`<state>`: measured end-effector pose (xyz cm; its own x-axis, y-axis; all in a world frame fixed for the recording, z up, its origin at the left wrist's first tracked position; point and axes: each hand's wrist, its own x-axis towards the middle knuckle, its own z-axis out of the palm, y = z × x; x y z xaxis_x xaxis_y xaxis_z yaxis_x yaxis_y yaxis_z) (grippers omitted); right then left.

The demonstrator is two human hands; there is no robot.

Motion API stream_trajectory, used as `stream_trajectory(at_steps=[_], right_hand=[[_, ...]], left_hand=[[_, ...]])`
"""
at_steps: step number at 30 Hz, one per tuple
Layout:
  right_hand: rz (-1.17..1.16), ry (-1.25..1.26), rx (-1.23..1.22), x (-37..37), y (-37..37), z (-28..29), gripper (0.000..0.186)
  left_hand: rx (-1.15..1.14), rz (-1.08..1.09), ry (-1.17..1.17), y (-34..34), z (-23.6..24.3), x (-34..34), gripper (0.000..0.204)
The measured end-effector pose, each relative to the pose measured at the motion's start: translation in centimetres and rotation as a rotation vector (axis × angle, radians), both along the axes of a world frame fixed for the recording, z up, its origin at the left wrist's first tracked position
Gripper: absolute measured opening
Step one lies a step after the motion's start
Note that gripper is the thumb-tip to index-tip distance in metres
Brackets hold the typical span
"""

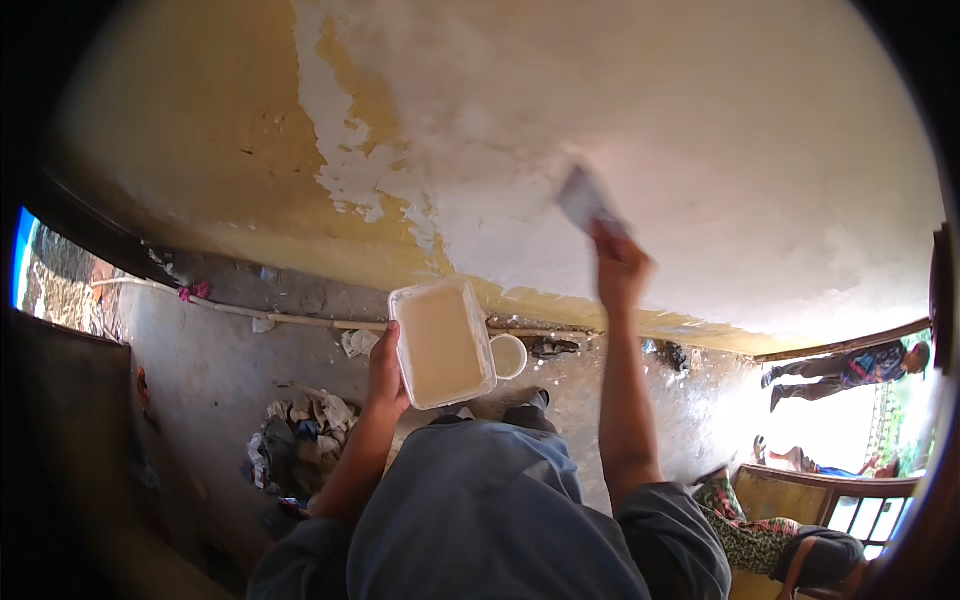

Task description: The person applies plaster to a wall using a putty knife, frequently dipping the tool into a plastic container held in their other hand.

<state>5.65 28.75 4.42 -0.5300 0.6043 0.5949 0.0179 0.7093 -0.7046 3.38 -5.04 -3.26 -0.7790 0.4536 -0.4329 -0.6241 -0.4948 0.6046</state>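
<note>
My left hand [385,365] grips the left side of a rectangular plastic tub [442,342] holding smooth beige paste. A white round container [508,357] shows just right of the tub, lower down. My right hand [620,260] is raised and closed on a flat scraper [585,195], blurred by motion, over the pale patched part of the wall [740,170]; whether the blade touches it, I cannot tell. Left of that, yellow paint [220,140] shows around ragged white patches.
A long pole [230,306] lies along the wall's foot. Crumpled cloths and rubbish [310,440] lie on the grey floor [200,400]. One person [865,368] stands in the bright doorway at right; another [760,545] is at lower right. An opening [65,270] shows at left.
</note>
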Motion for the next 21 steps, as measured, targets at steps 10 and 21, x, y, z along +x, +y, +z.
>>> stream_trajectory(at_steps=[10,21], right_hand=[[0.070,-0.302,0.145,-9.4,-3.8,3.9,0.025],[0.214,-0.385,0.620,3.1,2.3,0.1,0.010]], left_hand=[[0.045,0.019,-0.016,1.3,0.1,1.8,0.055],[0.020,0.115,-0.011,2.9,-0.1,5.1,0.058]])
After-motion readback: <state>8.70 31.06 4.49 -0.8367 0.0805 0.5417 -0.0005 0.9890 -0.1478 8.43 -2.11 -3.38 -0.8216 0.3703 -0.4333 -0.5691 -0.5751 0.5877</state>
